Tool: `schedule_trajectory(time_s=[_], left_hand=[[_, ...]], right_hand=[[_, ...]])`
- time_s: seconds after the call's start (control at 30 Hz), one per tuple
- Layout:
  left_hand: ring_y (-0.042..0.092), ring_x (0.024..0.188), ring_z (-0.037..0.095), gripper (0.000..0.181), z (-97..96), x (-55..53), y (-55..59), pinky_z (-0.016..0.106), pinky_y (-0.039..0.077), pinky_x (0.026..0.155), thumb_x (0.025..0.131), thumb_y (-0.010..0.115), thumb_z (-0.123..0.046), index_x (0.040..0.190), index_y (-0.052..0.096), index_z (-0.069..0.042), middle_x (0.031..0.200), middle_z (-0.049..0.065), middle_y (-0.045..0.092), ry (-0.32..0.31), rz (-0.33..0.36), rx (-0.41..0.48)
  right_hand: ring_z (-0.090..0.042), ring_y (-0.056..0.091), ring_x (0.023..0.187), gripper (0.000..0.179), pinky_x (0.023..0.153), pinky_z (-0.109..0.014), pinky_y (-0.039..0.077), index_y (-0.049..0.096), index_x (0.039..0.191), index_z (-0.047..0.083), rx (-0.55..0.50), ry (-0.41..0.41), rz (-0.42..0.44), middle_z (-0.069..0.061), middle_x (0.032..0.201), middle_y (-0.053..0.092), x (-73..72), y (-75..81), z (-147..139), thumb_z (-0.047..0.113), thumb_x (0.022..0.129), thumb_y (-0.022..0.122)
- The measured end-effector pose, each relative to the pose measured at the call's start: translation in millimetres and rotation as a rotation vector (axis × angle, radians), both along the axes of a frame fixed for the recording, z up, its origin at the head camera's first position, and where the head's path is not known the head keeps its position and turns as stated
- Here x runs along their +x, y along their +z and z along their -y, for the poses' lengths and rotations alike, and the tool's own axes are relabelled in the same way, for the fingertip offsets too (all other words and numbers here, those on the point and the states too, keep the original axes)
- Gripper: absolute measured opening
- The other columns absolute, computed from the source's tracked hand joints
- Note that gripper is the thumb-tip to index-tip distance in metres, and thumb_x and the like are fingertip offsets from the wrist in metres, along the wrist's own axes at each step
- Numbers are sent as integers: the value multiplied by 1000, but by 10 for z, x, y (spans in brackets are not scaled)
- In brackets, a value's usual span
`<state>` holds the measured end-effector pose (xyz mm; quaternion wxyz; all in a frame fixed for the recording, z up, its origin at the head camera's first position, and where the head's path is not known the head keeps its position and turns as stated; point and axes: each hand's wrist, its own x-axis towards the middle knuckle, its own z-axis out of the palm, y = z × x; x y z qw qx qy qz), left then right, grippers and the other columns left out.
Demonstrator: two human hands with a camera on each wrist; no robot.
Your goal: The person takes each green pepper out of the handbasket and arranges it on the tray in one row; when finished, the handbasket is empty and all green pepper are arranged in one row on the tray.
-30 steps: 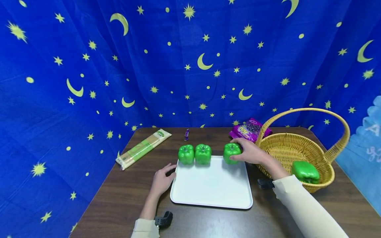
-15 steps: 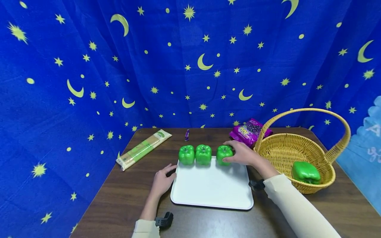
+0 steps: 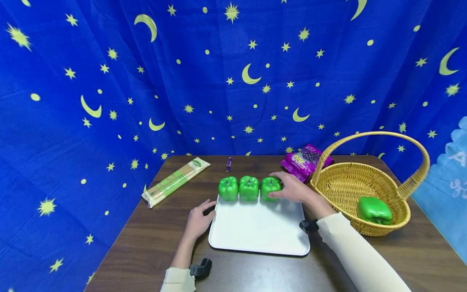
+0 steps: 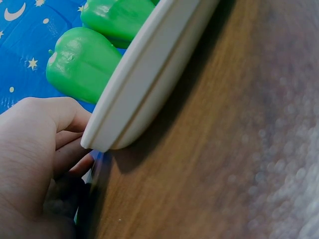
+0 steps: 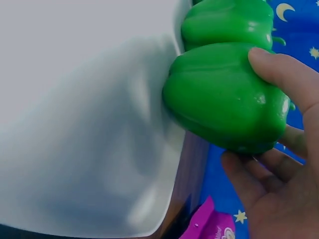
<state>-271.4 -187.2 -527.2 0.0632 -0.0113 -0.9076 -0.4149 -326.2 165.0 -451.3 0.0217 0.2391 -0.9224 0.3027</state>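
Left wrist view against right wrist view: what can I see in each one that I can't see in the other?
Only the left wrist view shows the left hand, which touches the white tray at a corner, and the outer side of the tray's left edge.

Only the right wrist view shows the right hand gripping the end pepper, the tray's flat inside, and part of the purple packet.

Both share the tray, the middle pepper, the brown table and the blue curtain.
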Motion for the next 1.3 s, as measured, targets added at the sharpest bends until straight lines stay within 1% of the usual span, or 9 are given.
schedule_trajectory(time_s=[0.13,0.3,0.4,0.5,0.7,0.93,1.03,1.2,1.3], left_hand=[[47,127,34,32,6,2,5,53,30,106,87,64,-23,118,70,-19,136,13,54,-2,4,2],[47,126,35,32,14,-2,13,54,31,105,87,64,-22,118,71,-19,135,13,55,0,-10,-5],[47,126,35,32,13,1,15,54,30,106,87,64,-23,118,71,-19,135,13,54,-3,-9,-8],[46,127,34,32,10,9,13,53,30,106,87,64,-23,118,70,-20,136,12,54,0,0,-1],[45,128,34,32,3,2,9,54,29,107,87,64,-24,119,70,-20,137,13,53,2,10,6],[46,128,34,33,10,-4,7,53,29,107,87,63,-24,119,70,-20,136,12,54,0,2,5],[47,127,34,33,19,-5,8,53,30,106,87,63,-23,119,70,-19,136,13,54,-6,1,3],[47,126,36,32,38,-9,17,54,30,106,87,64,-22,118,70,-19,135,14,54,-5,-19,4],[46,127,36,33,43,-8,13,54,30,106,87,64,-21,119,70,-19,136,14,54,-13,-24,11]], right_hand=[[-27,55,111,86,94,-46,44,48,139,6,-8,3,25,-13,129,56,-11,-16,7,41,70,84],[-33,46,125,94,101,-52,38,40,145,9,2,-3,50,-15,142,46,-20,-26,-2,45,70,82],[-32,46,125,96,101,-52,38,37,147,13,4,-3,73,-14,142,45,0,23,-7,49,70,81],[-31,48,123,96,100,-51,39,36,148,16,7,-5,84,-12,138,49,32,128,-12,50,70,81],[-33,45,126,91,101,-53,37,41,145,14,59,-4,36,-14,138,49,124,357,-105,51,71,80],[-31,49,123,76,100,-52,39,48,139,10,93,68,-14,-13,134,53,260,630,-317,43,77,78],[-28,54,115,68,95,-50,43,52,135,10,95,90,-23,-9,129,57,337,784,-431,40,79,77],[-22,60,106,57,89,-45,49,59,126,10,67,104,22,-3,118,63,456,1062,-616,40,81,76],[-16,61,101,50,86,-39,51,62,120,14,66,88,46,2,110,65,508,1157,-791,43,81,75]])
